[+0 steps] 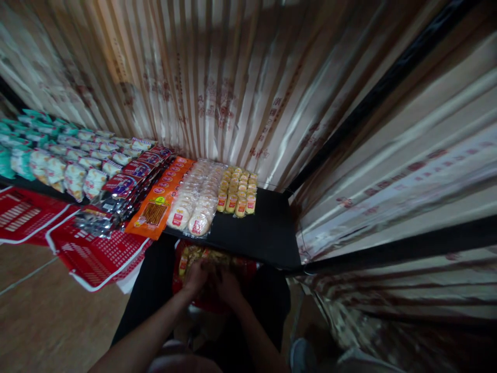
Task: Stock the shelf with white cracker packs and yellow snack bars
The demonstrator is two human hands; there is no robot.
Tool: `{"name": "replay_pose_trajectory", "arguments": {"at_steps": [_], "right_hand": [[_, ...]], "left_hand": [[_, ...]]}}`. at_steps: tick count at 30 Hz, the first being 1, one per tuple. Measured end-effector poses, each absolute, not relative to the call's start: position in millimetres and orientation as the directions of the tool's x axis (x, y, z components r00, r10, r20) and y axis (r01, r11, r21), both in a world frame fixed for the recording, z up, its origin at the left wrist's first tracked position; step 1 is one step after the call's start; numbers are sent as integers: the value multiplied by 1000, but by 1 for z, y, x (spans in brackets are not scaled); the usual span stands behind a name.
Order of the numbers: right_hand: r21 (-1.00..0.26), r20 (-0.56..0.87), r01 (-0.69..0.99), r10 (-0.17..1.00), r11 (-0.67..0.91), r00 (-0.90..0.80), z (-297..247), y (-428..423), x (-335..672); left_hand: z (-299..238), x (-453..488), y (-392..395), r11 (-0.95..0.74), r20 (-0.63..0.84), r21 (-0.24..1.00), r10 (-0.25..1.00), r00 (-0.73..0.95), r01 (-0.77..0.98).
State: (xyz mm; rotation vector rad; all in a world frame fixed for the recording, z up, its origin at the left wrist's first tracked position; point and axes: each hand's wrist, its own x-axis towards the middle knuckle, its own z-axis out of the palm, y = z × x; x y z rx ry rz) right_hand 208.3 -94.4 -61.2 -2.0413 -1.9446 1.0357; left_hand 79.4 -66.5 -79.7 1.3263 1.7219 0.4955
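Between my knees stands a red basket (248,269) holding small yellow-wrapped snack packets (186,259). My left hand (196,277) reaches down into it, among the packets. Close beside it, my right hand (228,286) is in the same basket. The fingers of both hands are lost in shadow and blur, so any grip on a packet cannot be made out. Above the basket, matching yellow packets (237,190) stand in short rows on the black shelf (267,228).
Left of the yellow packets lie clear-wrapped white round crackers (199,199), orange snack bags (161,199), dark red and blue packets (134,176), and white and teal bags (73,155). More red baskets (97,254) sit below. Printed pleated sheeting (217,77) and black bars (373,103) enclose the shelf.
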Motion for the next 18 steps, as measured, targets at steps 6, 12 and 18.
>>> {"name": "replay_pose_trajectory", "arguments": {"at_steps": [6, 12, 18], "right_hand": [[-686, -256, 721, 960, -94, -119, -40, -88, 222], [-796, -203, 601, 968, -76, -147, -9, -82, 235], [-939, -248, 286, 953, -192, -174, 22, -71, 254]], "left_hand": [[-45, 79, -60, 294, -299, 826, 952, -67, 480], [-7, 84, -55, 262, -273, 873, 961, -34, 411], [20, 96, -45, 258, -275, 936, 961, 38, 241]]}}
